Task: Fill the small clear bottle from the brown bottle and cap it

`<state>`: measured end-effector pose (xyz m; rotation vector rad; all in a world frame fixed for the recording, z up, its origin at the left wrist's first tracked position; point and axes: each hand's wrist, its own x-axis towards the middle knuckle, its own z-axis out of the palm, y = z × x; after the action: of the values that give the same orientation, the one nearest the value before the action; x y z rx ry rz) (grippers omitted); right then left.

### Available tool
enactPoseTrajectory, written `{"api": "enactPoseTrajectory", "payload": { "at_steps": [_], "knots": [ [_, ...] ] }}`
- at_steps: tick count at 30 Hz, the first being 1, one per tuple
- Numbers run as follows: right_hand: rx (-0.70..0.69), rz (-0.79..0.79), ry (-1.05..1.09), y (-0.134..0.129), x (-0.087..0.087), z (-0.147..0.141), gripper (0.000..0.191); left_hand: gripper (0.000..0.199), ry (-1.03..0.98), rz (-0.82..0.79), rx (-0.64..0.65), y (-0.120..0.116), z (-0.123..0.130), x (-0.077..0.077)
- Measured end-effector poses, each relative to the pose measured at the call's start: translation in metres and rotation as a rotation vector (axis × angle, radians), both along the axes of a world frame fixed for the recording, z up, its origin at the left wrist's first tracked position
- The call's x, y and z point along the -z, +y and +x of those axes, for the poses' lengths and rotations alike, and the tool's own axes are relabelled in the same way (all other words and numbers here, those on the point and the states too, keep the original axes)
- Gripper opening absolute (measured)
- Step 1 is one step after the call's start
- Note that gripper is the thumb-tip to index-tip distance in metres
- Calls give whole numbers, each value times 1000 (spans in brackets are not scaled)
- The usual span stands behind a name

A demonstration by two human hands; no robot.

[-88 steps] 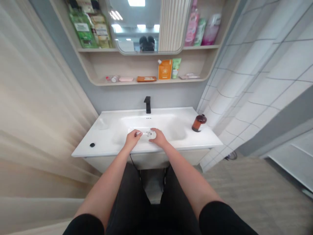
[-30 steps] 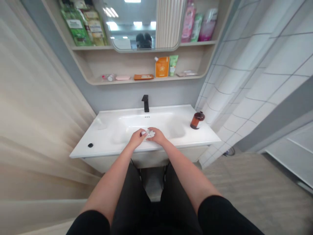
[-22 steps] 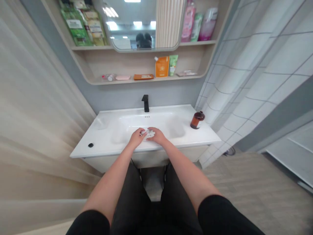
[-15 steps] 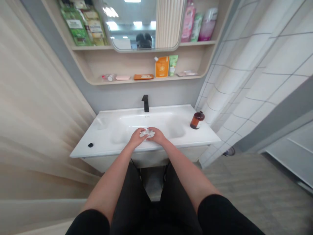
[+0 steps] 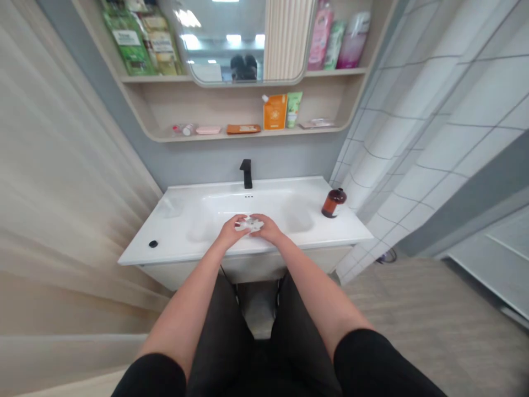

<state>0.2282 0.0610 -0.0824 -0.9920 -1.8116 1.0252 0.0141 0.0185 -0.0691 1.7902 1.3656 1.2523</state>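
Left hand [image 5: 232, 232], right hand [image 5: 265, 229] meeting palms-down, grip closed on crumpled white item [image 5: 249, 224]

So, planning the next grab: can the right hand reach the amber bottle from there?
Probably yes: nothing stands between the right hand and the amber bottle on the white basin top.
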Motion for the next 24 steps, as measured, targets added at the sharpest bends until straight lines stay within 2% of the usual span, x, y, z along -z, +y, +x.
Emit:
{"api": "enactPoseTrajectory", "payload": {
  "at_steps": [4,10,13,16,20,22,24],
  "knots": [
    [-1,6,17,0,1,-2,80,36,-22,-24,-51,1,0,1],
    [-13,-5,34,0,1,-2,77,32,-47,-22,-34,0,-2,0],
    [-7,-31,67,-2,1,-1,76,43,-114,-57,-35,-1,-1,-4],
    [-1,-14,51,-4,0,-3,76,60,-168,-149,-95,-3,6,-9],
    [-7,42,-8,-7,-2,-6,73,75,-120,-321,-190,-8,28,-15],
    [-22,45,6,-8,-2,-6,75,82,-81,-343,-228,-11,35,-18],
    [-32,38,40,-9,-3,-6,83,88,-48,-320,-291,-12,31,-24]
  ]
}}
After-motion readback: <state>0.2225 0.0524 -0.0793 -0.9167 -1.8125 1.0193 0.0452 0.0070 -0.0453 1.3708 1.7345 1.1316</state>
